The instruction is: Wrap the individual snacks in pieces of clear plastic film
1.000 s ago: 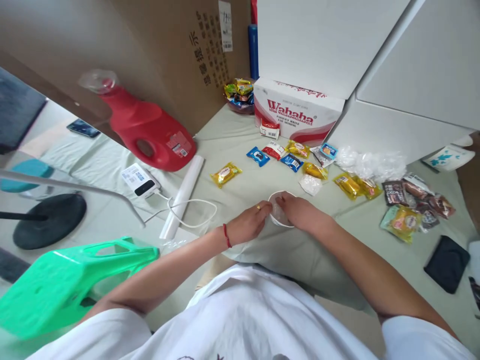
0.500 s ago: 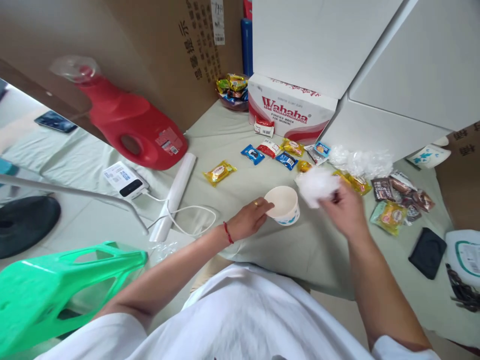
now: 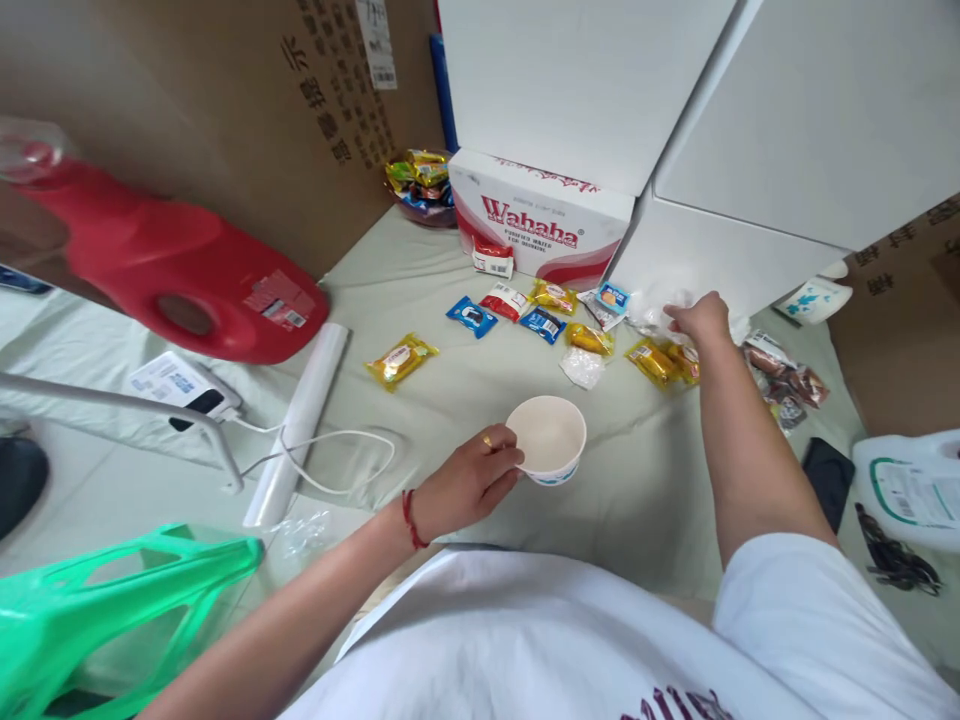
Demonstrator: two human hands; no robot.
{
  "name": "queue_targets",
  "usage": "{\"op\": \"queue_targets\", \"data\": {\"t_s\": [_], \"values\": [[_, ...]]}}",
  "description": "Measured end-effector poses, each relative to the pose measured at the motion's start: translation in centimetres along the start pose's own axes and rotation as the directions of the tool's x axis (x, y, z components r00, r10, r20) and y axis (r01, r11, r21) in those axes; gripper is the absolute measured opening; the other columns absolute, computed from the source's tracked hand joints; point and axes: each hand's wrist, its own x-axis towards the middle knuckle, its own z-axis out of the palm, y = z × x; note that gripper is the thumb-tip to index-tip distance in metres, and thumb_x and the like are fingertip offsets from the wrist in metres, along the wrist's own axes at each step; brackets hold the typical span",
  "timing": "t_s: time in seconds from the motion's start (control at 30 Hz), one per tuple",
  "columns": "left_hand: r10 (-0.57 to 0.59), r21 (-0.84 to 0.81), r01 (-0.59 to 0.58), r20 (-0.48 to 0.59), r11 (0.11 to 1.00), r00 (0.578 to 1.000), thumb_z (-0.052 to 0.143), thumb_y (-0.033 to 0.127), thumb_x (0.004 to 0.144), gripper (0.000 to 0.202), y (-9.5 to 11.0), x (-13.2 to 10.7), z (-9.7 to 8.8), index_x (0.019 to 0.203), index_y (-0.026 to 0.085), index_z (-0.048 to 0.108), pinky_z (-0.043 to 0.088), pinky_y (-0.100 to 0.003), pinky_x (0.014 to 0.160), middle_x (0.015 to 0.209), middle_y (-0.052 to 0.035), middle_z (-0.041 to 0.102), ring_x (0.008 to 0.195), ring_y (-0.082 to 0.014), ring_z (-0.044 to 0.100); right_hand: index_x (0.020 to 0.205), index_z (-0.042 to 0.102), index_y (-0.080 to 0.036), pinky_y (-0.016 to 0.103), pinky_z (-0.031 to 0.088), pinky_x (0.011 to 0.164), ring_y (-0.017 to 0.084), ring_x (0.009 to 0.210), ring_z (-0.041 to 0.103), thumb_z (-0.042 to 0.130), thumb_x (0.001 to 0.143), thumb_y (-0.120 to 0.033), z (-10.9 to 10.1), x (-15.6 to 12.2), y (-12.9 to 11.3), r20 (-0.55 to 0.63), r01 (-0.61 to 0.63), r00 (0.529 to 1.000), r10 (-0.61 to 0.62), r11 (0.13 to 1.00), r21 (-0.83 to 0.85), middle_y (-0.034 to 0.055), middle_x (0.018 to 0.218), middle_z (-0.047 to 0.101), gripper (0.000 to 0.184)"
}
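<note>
My left hand [image 3: 476, 470] pinches the near left rim of a white paper bowl [image 3: 551, 437] with a blue pattern on its side. The bowl is upright and nothing shows inside it. My right hand [image 3: 703, 320] reaches to the back right, its fingers closed on crumpled clear plastic [image 3: 660, 305] by the white cabinet; its fingertips are partly hidden. Beside that hand lie yellow-wrapped snacks [image 3: 654, 362]. A small piece of crumpled clear plastic [image 3: 583, 367] lies beyond the bowl, near another yellow packet [image 3: 589, 338].
Several snack packets, blue [image 3: 471, 316] and red-white [image 3: 504, 301], lie before a Wahaha carton [image 3: 540, 220]. A red jug [image 3: 187, 270], a white roll [image 3: 300, 425] and a cabled white device [image 3: 184, 390] are left. A black phone-like object [image 3: 827, 480] and a white jug [image 3: 911, 485] are right.
My right hand has moved away from the bowl to the back right, where clear plastic lies. My left hand still holds the bowl. The whole view has shifted.
</note>
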Motion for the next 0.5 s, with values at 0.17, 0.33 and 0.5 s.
{"op": "queue_targets", "data": {"t_s": [0.17, 0.33, 0.5], "values": [[0.017, -0.086, -0.013, 0.044, 0.996, 0.999, 0.053, 0.019, 0.099, 0.010, 0.7, 1.4, 0.4, 0.099, 0.021, 0.062, 0.053, -0.030, 0.083, 0.105, -0.0083, 0.061, 0.093, -0.0181, 0.062, 0.133, 0.061, -0.015, 0.039, 0.052, 0.080, 0.022, 0.077, 0.064, 0.068, 0.091, -0.044, -6.4, -10.1, 1.4, -0.060, 0.190, 0.979, -0.195, 0.978, -0.087, 0.0115, 0.100, 0.074, 0.051], [0.129, -0.190, -0.111, 0.087, 0.975, 0.988, 0.051, 0.019, 0.099, 0.013, 2.5, 4.9, 2.4, 0.092, 0.020, 0.062, 0.055, -0.032, 0.086, 0.103, -0.0090, 0.062, 0.095, -0.0191, 0.063, 0.143, 0.060, -0.031, 0.034, 0.060, 0.086, 0.020, 0.102, 0.071, 0.066, 0.097, -0.040, -8.2, -25.1, 1.9, 0.377, 0.692, 0.575, -0.726, 0.677, 0.250, 0.0119, 0.149, 0.057, 0.047], [0.208, -0.267, -0.202, -0.005, 0.942, 0.978, 0.057, 0.021, 0.098, 0.023, 4.0, 6.6, 4.8, 0.120, 0.019, 0.064, 0.057, -0.034, 0.096, 0.133, -0.0171, 0.057, 0.109, -0.0204, 0.064, 0.113, 0.072, -0.027, 0.032, 0.059, 0.084, 0.019, 0.096, 0.072, 0.050, 0.102, -0.018, -7.8, -28.4, 5.6, 0.221, 0.713, 0.656, -0.722, 0.688, 0.131, 0.0072, 0.107, 0.076, 0.026]]}}
